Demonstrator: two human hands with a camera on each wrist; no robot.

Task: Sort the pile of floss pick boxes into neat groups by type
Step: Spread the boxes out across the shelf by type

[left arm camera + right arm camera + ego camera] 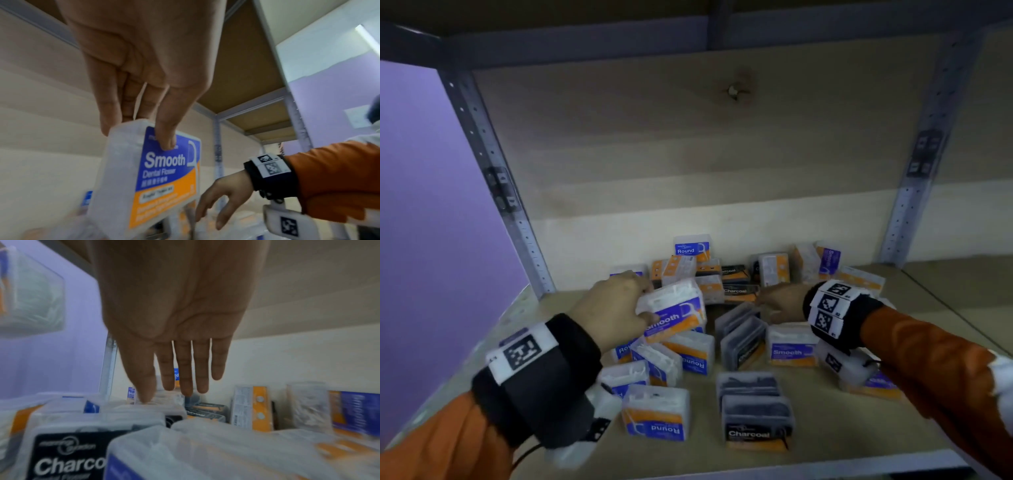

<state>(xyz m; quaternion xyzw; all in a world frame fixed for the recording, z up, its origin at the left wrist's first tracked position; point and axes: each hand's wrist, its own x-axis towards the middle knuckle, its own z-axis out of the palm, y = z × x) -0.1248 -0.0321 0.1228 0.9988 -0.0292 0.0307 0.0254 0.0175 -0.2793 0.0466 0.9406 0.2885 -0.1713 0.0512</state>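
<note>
The left hand (pixel 613 308) pinches a Smooth box (pixel 674 313) above the pile (pixel 743 342), while the right hand (pixel 780 303), fingers straight and slightly apart, reaches over it.

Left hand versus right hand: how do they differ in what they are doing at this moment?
The left hand grips a Smooth floss box, thumb on its label and fingers behind; the right hand holds nothing. The left hand's fingers are curled round the box; the right hand's fingers are straight and spread, reaching over the pile. The left hand has its box lifted off the shelf. Both wear black wristbands with markers.
</note>
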